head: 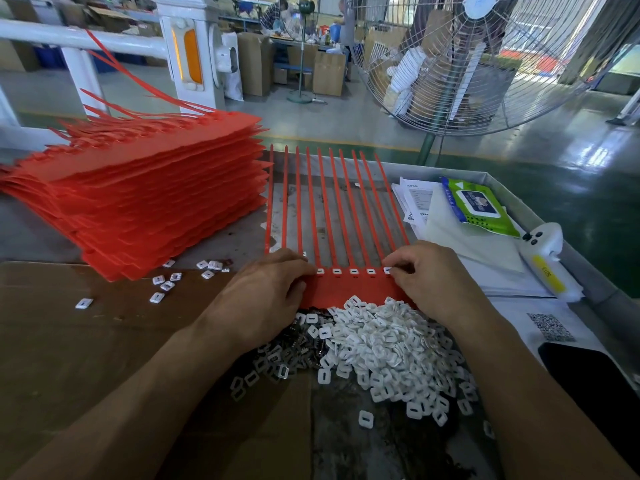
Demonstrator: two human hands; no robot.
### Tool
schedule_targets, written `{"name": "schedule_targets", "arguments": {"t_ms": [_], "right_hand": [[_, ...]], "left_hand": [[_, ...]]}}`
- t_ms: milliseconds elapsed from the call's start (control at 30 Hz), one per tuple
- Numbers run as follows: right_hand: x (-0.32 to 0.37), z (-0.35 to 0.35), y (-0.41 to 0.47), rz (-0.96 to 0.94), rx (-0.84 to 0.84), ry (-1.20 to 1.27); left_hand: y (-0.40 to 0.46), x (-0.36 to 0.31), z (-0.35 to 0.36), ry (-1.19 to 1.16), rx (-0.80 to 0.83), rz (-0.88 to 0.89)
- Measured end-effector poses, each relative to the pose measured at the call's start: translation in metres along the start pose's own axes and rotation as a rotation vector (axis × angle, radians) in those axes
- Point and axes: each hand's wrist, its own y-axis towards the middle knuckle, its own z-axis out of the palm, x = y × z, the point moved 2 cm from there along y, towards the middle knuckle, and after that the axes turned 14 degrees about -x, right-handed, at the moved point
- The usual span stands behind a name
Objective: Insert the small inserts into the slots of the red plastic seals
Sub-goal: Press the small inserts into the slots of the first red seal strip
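At frame left I see the stack of red seals crowding the bare cardboard beside my left hand, which lies fingers curled, pressing the red seal strip at centre. White inserts sit in its slots; the loose pile of inserts lies just below. My right hand pinches the rightmost insert. Papers and a wipes pack hem the right edge.
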Motion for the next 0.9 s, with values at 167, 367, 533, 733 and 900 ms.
{"name": "schedule_targets", "arguments": {"t_ms": [167,367,533,733,900], "right_hand": [[0.001,-0.004,-0.003,0.031,-0.011,0.031],[0.000,-0.008,-0.007,0.025,-0.024,-0.024],[0.004,-0.006,-0.007,0.023,0.025,-0.063],[0.009,-0.006,-0.010,-0.031,0.007,-0.089],[0.015,-0.007,-0.010,-0.043,0.058,-0.160]], "left_hand": [[0.000,0.000,0.000,-0.005,0.001,0.001],[0.000,0.000,0.000,0.000,0.000,0.005],[-0.001,0.000,-0.001,-0.001,-0.007,0.009],[0.000,-0.001,-0.001,-0.002,-0.005,0.008],[0.000,-0.001,-0.001,-0.001,-0.001,0.002]]}}
